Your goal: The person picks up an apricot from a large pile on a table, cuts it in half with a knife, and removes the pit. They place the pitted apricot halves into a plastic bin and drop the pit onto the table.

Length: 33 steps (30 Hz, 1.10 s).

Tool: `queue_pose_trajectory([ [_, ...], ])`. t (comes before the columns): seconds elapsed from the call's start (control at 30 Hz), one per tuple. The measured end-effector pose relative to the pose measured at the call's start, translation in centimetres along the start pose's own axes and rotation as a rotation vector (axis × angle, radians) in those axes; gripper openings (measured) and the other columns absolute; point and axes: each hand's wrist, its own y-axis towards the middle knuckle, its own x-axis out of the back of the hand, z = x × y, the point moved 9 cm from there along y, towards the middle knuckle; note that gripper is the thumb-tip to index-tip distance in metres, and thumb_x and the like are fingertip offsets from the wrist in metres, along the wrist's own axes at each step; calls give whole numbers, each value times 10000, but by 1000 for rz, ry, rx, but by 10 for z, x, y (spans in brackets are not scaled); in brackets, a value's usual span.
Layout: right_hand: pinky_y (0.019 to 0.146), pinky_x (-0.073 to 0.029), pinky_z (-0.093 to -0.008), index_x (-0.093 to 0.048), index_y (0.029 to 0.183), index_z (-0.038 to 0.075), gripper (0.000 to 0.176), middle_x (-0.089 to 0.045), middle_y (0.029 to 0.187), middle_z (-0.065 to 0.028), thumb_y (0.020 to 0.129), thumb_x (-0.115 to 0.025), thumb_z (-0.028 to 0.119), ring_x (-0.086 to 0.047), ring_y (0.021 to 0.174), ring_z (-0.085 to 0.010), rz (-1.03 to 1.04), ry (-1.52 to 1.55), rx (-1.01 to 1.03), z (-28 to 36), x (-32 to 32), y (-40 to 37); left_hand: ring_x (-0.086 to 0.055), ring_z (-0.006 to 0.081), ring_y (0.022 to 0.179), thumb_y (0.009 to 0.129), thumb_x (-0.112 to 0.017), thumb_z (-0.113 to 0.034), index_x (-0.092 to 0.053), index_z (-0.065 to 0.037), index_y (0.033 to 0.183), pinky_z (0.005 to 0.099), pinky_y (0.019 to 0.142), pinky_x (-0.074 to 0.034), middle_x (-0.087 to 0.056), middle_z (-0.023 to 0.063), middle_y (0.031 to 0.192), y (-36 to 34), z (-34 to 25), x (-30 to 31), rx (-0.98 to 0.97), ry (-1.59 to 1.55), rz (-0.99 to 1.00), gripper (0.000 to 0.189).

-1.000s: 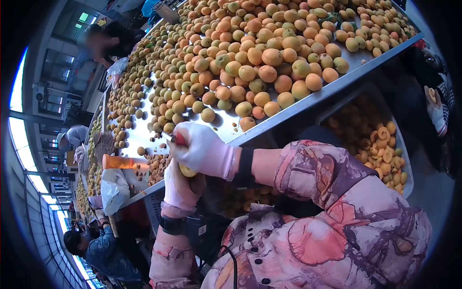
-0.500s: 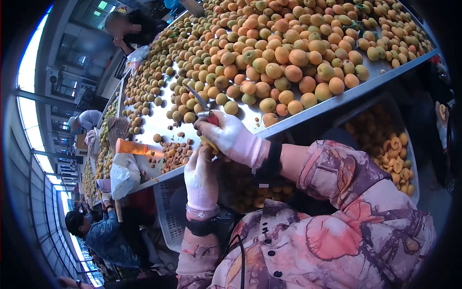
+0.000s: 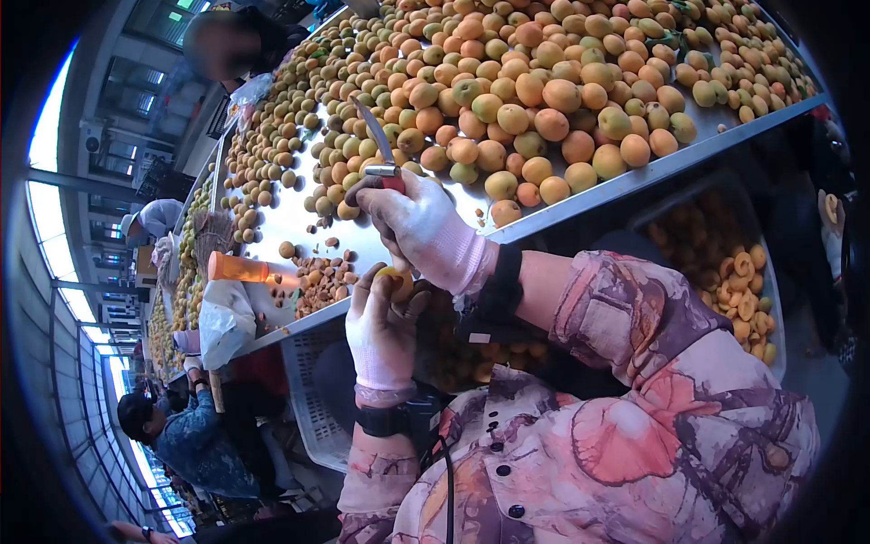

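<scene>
My right hand [image 3: 426, 222], in a white glove with dark fingertips, is closed around the red handle of a knife [image 3: 375, 129] whose curved blade points up over the table. Just below it, my left hand [image 3: 381, 340], gloved too, pinches a yellow-orange apricot [image 3: 399, 283] between its fingers. The two hands are close together at the metal table's edge [image 3: 580, 204]. Whole apricots [image 3: 544, 91] are heaped beyond them. A pile of brown pits [image 3: 324, 283] lies left of my hands.
An orange cup [image 3: 237, 268] lies on its side by a white plastic bag [image 3: 227, 322]. Crates below the table hold apricot halves [image 3: 748, 290], at right and under my hands. Other people [image 3: 195, 444] stand along the table at left.
My right hand has lifted slightly away from my left, with the knife more upright. The apricot in my left hand shows more. A person at the upper left has leaned closer.
</scene>
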Motion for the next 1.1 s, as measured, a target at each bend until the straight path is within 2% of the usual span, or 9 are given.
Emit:
queue_pose_trajectory([
  [0.1, 710, -469, -238, -649, 1016, 6, 170, -635, 854, -2, 939, -623, 156, -559, 781, -66, -52, -269, 411, 12, 1, 8, -646, 254, 918, 825, -701, 87, -544, -4, 1255, 333, 778, -548, -616, 119, 1061, -4, 3, 2, 72, 18, -101, 467],
  [0.17, 710, -473, -243, -652, 1010, 5, 161, -638, 850, -3, 939, -620, 145, -564, 778, -69, -72, -287, 435, 5, 4, 10, -629, 207, 847, 901, -660, -19, -539, -8, 1271, 284, 716, -529, -607, 93, 1028, -5, -1, -4, 50, 162, -59, 390],
  [0.23, 706, -476, -248, -655, 1003, 2, 152, -638, 844, -2, 938, -617, 133, -565, 770, -69, -79, -3, 74, -25, 9, 15, -616, 152, 795, 991, -565, -159, -527, 0, 1306, 227, 666, -500, -607, 76, 1011, -7, -2, -10, 59, 162, -47, 355],
  [0.37, 715, -497, -236, -659, 1003, -3, 152, -665, 856, -19, 928, -618, 123, -605, 791, -70, -95, -24, 166, -10, 6, 10, -547, 90, 713, 1037, -519, -238, -507, 7, 1357, 180, 612, -428, -599, 49, 1000, -9, 2, -13, 63, 52, -88, 403],
  [0.7, 662, -506, -245, -651, 1011, 0, 142, -650, 816, -30, 929, -591, 99, -612, 728, -81, -67, -99, 258, -9, 0, 3, -503, 67, 663, 984, -608, -111, -489, 0, 1355, 194, 580, -414, -566, 12, 903, -17, 5, -28, 122, 65, -68, 405],
  [0.87, 654, -499, -263, -670, 968, 17, 83, -627, 795, -33, 915, -612, 45, -590, 720, -100, -166, -527, 603, 12, 8, 3, -500, 65, 655, 984, -613, -95, -492, -2, 1330, 204, 569, -418, -554, 9, 870, -13, 4, -29, 51, 145, -55, 378],
  [0.93, 649, -503, -266, -668, 974, 11, 83, -633, 866, -70, 915, -612, 25, -612, 730, -128, -128, -316, 177, -8, 15, 11, -501, 70, 652, 987, -610, -98, -490, 2, 1320, 206, 566, -419, -554, 13, 867, -13, 8, -26, 64, 135, -43, 367],
  [1.03, 634, -462, -253, -654, 958, 15, 122, -639, 795, -11, 927, -610, 124, -556, 728, -57, -13, -93, 75, -21, -1, 15, -497, 76, 639, 991, -604, -99, -484, 11, 1310, 211, 554, -416, -554, 18, 855, -12, 14, -22, 114, 81, -56, 358],
  [1.1, 655, -469, -254, -646, 991, 19, 153, -640, 818, -5, 917, -622, 150, -557, 729, -66, 97, -415, 334, -12, -9, 12, -496, 79, 630, 992, -599, -96, -479, 17, 1307, 212, 545, -415, -551, 19, 844, -12, 15, -21, 146, 80, -60, 356],
])
